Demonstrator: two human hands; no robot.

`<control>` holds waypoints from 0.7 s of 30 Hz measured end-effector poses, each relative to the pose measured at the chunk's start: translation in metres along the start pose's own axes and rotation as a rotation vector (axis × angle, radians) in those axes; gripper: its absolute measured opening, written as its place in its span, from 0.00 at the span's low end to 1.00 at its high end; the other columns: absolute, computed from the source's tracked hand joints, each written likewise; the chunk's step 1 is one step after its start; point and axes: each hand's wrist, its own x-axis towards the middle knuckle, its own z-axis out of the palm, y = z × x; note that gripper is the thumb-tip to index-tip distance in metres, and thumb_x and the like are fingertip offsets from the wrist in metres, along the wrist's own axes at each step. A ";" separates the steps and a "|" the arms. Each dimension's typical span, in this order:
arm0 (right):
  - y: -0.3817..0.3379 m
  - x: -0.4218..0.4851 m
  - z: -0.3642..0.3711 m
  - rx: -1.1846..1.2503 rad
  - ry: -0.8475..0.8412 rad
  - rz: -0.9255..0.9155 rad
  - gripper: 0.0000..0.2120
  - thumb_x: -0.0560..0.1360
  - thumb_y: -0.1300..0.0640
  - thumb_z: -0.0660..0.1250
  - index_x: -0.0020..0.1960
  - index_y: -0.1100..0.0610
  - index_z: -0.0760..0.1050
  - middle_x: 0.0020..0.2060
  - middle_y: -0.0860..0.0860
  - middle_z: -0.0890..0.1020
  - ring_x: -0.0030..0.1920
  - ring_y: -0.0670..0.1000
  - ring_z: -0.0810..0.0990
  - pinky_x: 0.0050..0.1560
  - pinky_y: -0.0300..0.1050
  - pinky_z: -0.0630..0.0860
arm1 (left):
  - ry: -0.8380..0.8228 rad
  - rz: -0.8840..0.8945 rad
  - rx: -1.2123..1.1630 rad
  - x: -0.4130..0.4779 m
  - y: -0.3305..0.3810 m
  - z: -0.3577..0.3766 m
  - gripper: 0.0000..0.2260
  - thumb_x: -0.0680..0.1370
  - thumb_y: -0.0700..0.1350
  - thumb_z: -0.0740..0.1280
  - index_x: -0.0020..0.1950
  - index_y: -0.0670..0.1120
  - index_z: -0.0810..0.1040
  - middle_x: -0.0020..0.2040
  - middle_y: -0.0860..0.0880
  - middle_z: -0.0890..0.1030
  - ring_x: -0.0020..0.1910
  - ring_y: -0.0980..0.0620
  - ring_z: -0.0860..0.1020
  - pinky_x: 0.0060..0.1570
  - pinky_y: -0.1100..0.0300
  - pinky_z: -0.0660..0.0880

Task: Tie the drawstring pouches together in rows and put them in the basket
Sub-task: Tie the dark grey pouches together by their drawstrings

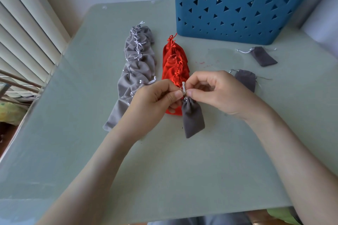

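1 dark pouch (193, 117) at frame centre; left grip (155, 100) and right grip (219, 93) both pinch its cord (183, 87). 2 loose pouches at right: near pouch (246, 78), far pouch (263, 56). 1 grey row (135, 71), 1 red row (173, 65), 1 basket (237, 5) upper right, all on the bench (164, 170).

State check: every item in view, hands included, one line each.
light grey pouch row: tied in a chain, lying flat
red pouch row: tied together, lying flat
held dark grey pouch: neck cinched, hanging from its cord
left hand: pinching the cord
right hand: pinching the cord
far loose pouch: lying alone, untied
near loose pouch: lying alone, untied
blue basket: upright, inside hidden
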 end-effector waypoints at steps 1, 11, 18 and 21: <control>0.001 0.000 0.000 -0.004 0.004 -0.002 0.05 0.72 0.60 0.68 0.40 0.51 0.78 0.35 0.43 0.80 0.38 0.42 0.77 0.45 0.35 0.71 | 0.008 -0.008 -0.008 0.000 0.000 0.000 0.07 0.78 0.39 0.65 0.39 0.46 0.77 0.30 0.56 0.79 0.31 0.60 0.76 0.37 0.70 0.72; 0.001 0.000 0.004 0.069 -0.003 0.065 0.04 0.73 0.56 0.67 0.41 0.49 0.80 0.38 0.46 0.83 0.42 0.43 0.79 0.51 0.41 0.73 | -0.008 -0.043 -0.115 0.003 0.002 -0.002 0.07 0.74 0.44 0.66 0.40 0.41 0.73 0.32 0.48 0.74 0.34 0.49 0.68 0.37 0.55 0.66; -0.002 0.000 0.006 0.189 0.015 0.080 0.09 0.77 0.65 0.65 0.42 0.54 0.78 0.35 0.46 0.81 0.39 0.42 0.78 0.45 0.34 0.73 | 0.073 0.112 0.204 0.004 -0.003 0.001 0.05 0.75 0.40 0.68 0.40 0.44 0.74 0.31 0.55 0.73 0.31 0.61 0.68 0.35 0.71 0.64; -0.005 0.001 0.006 0.230 0.033 0.076 0.09 0.78 0.65 0.62 0.43 0.55 0.77 0.37 0.45 0.82 0.41 0.42 0.79 0.46 0.32 0.72 | 0.188 0.254 0.440 0.000 0.001 0.005 0.03 0.74 0.37 0.65 0.40 0.40 0.74 0.33 0.52 0.74 0.34 0.62 0.69 0.36 0.74 0.64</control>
